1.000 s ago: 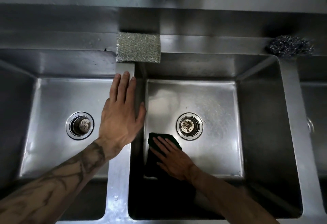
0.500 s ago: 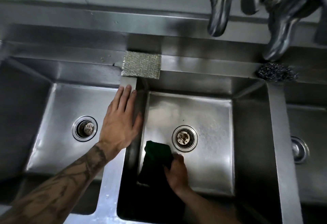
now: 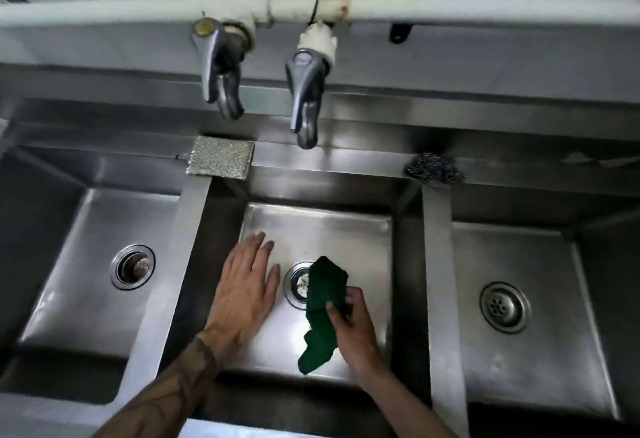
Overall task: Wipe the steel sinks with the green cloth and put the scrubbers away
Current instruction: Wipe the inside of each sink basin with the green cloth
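Three steel sinks lie side by side: left sink (image 3: pixel 79 275), middle sink (image 3: pixel 346 229), right sink (image 3: pixel 540 351). My right hand (image 3: pixel 353 328) grips the green cloth (image 3: pixel 322 309), which hangs bunched over the middle sink beside its drain (image 3: pixel 298 283). My left hand (image 3: pixel 247 285) hovers flat, fingers spread, over the middle sink's left part. A flat silver scrubber pad (image 3: pixel 220 162) rests on the back ledge over the left divider. A dark steel-wool scrubber (image 3: pixel 433 167) sits on the ledge above the right divider.
Two taps (image 3: pixel 221 74) (image 3: pixel 304 91) hang from white wall pipes (image 3: pixel 450 8) above the middle sink. Steel dividers (image 3: pixel 180 257) (image 3: pixel 440 264) separate the basins. Drains sit in the left sink (image 3: pixel 132 266) and right sink (image 3: pixel 504 306).
My left hand left the divider and moved right, over the middle sink. My right hand lifted the cloth off the sink floor and shifted right past the drain. The view tilted up, showing taps.
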Available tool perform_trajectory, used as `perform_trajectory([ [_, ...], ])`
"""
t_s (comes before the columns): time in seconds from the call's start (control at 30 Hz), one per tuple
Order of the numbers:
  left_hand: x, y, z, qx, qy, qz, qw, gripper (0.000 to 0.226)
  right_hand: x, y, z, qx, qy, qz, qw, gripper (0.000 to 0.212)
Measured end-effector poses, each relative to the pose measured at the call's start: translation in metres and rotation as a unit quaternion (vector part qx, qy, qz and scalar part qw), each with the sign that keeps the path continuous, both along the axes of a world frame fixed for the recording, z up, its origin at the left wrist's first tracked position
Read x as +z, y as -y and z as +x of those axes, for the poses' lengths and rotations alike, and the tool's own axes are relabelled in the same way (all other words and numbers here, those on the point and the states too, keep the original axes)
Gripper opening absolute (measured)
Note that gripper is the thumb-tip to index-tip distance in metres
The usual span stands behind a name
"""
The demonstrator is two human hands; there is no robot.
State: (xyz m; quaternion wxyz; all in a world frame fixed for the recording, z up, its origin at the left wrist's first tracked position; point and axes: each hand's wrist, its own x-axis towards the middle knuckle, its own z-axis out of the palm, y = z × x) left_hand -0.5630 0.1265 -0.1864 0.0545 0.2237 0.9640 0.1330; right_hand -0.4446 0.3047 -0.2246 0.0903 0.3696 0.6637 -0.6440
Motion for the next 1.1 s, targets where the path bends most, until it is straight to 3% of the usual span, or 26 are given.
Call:
perform_trajectory([
  [0.2,0.013,-0.100,0.042,-0.040,0.071,0.108,0.991,0.056,0.077,-0.075,0.025,-0.091,-0.106,-0.063,0.988,0.022],
  [0.33,0.026,-0.142,0.049,-0.065,0.061,0.139,0.986,0.056,0.117,-0.117,0.040,-0.130,-0.135,-0.079,0.979,0.023],
  [0.47,0.022,-0.196,0.050,-0.104,0.035,0.144,0.984,0.052,0.125,-0.188,0.051,-0.233,-0.144,-0.092,0.957,0.023],
  [0.7,-0.001,-0.282,0.050,-0.100,-0.010,0.088,0.991,0.061,0.065,-0.297,0.039,-0.256,-0.090,-0.066,0.960,0.029],
  [0.87,-0.011,-0.322,0.050,-0.035,-0.049,0.036,0.998,0.059,0.012,-0.329,0.014,-0.174,-0.066,-0.033,0.982,0.017],
  [1.0,-0.013,-0.333,0.051,-0.001,-0.075,0.034,0.997,0.058,-0.024,-0.341,-0.005,-0.166,-0.067,-0.072,0.981,0.018],
  [1.1,-0.015,-0.335,0.052,0.004,-0.088,0.033,0.996,0.059,-0.061,-0.356,-0.014,-0.125,-0.039,-0.048,0.990,0.021],
])
